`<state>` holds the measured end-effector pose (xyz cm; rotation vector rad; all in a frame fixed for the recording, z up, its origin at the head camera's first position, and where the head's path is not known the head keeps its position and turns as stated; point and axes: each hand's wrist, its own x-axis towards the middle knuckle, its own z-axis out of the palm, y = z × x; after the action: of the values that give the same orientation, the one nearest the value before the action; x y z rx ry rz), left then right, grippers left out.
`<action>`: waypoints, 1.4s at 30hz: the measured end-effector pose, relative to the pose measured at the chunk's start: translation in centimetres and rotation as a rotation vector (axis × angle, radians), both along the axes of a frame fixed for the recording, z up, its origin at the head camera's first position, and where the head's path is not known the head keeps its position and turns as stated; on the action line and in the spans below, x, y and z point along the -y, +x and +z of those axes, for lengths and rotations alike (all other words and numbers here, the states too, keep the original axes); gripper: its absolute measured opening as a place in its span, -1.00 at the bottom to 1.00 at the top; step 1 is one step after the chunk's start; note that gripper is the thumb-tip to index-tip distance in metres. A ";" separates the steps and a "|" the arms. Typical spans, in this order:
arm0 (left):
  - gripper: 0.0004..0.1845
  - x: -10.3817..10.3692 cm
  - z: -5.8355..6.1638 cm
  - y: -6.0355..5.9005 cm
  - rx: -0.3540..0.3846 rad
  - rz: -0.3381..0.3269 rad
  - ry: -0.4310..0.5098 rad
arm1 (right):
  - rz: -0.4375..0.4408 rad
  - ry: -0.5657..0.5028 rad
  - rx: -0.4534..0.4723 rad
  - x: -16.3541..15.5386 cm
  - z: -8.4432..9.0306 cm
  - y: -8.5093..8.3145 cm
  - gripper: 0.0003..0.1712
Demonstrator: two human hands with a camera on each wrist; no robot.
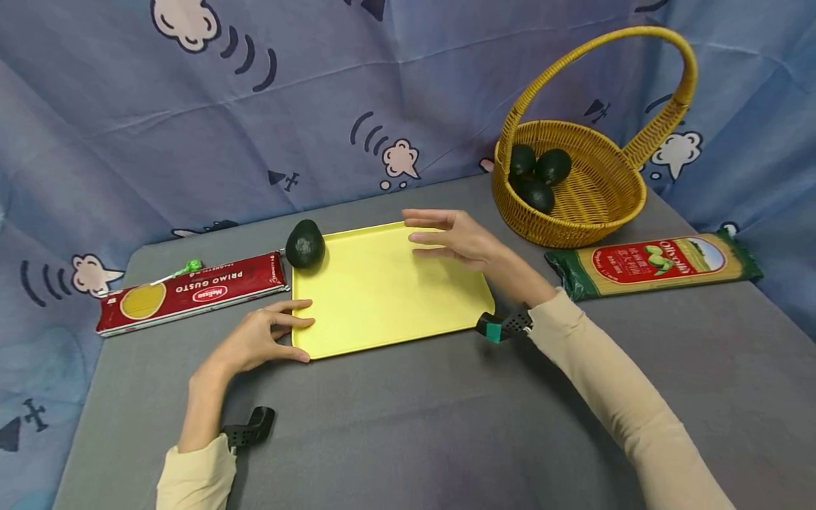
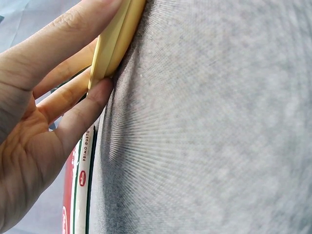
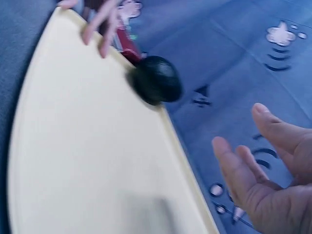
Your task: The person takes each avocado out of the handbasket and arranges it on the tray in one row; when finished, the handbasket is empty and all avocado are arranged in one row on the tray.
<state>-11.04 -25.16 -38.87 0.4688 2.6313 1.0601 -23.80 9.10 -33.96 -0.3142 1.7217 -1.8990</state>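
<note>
A yellow tray (image 1: 382,297) lies on the table, with a dark green avocado (image 1: 305,244) at its far left corner. My left hand (image 1: 261,336) holds the tray's near left corner, fingers over the left side and thumb at the front edge. In the left wrist view, the thumb and fingers stand on either side of the tray's rim (image 2: 108,61). Above the tray's far right part hovers my right hand (image 1: 455,241), fingers spread and loosely bent, with nothing in it. The right wrist view shows this hand (image 3: 273,180) apart from the avocado (image 3: 158,80).
Several avocados (image 1: 553,166) lie in a yellow wicker basket (image 1: 599,191) with a tall handle, at the back right. A green-ended spaghetti pack (image 1: 656,265) lies before it. Left of the tray is a red spaghetti pack (image 1: 197,292), topped by a green-headed lollipop (image 1: 193,266).
</note>
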 end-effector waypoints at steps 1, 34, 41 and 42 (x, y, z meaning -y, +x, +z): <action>-0.37 0.0 0.0 0.0 0.001 -0.001 0.003 | -0.006 0.008 0.008 -0.9 0.3 0.0 -0.36; -0.38 0.3 -0.1 0.3 -0.001 -0.005 0.025 | -0.106 0.228 -0.167 -22.3 2.3 -5.4 -0.42; -0.38 0.1 -0.2 0.1 0.006 -0.011 0.046 | -0.048 0.528 -0.170 -23.1 1.5 -7.5 -0.37; -0.38 0.1 -0.2 0.0 0.008 -0.011 0.054 | -0.037 0.547 -0.158 -23.1 1.5 -7.8 -0.36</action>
<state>-11.02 -25.23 -39.04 0.4883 2.5956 1.1299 -31.59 32.24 -32.51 -0.2225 2.2769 -1.3763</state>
